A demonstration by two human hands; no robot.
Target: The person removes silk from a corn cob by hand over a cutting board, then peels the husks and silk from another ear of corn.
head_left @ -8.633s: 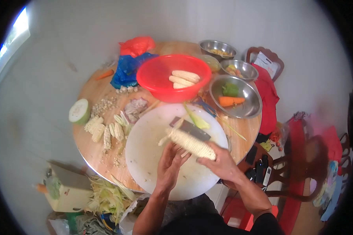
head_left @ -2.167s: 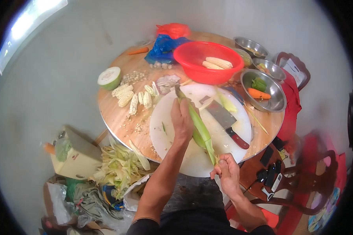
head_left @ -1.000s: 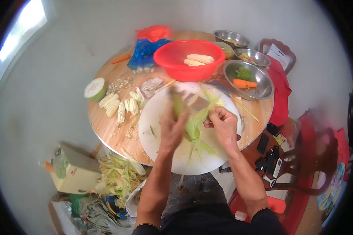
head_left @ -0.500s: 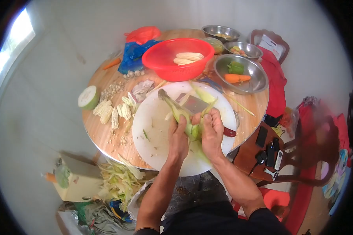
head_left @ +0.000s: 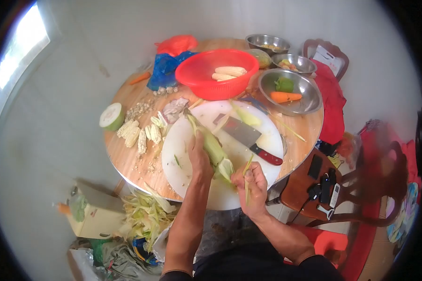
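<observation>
Round wooden bench (head_left: pixel 123 158), white board (head_left: pixel 173 151) on it. Unshucked corn ear (head_left: pixel 214 149) above board: probably firm, light, husk slippery; best held mid-length. Left hand (head_left: pixel 200 159) grips ear; right hand (head_left: pixel 257 181) pinches husk strip (head_left: pixel 247 191).

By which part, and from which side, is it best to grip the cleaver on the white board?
Probably by its red handle, coming from the person's right. The cleaver lies flat on the board, blade pointing away and to the left, handle angled toward the right rim, near the right hand, which should first put down its husk strip.
</observation>
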